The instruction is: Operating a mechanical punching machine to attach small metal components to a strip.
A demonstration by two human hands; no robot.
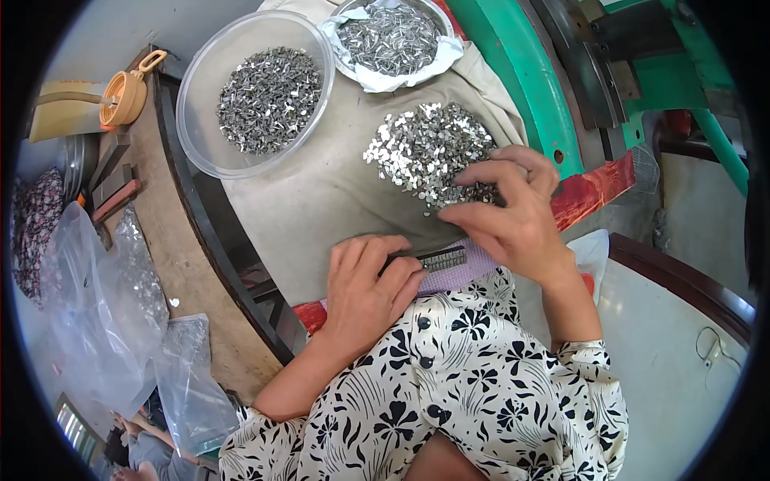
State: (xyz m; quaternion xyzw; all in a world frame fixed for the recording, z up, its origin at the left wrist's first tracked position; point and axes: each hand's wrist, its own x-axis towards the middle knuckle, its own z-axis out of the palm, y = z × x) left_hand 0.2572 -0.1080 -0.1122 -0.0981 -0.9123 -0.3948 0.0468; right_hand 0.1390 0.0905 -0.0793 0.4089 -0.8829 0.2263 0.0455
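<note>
On the cloth-covered work surface [297,216] lies a loose pile of small, flat, shiny metal pieces [433,148]. Over the pile's near right edge is my right hand [513,208], its thumb and forefinger apart and nothing visible gripped between them. My left hand [373,280] is closed around a narrow dark holder [443,260] with a row of small metal pieces along it. The holder lies near the front edge, over a purple cloth [459,277]; its left end is hidden by my fingers.
A clear round tub [188,128] of dark metal bits stands far left. Beside it, a lined bowl [329,40] holds slim silvery pieces. Green machinery [545,88] borders the right. Plastic bags [104,321] and an orange-lidded container [124,98] are on the left-hand wooden table [172,240].
</note>
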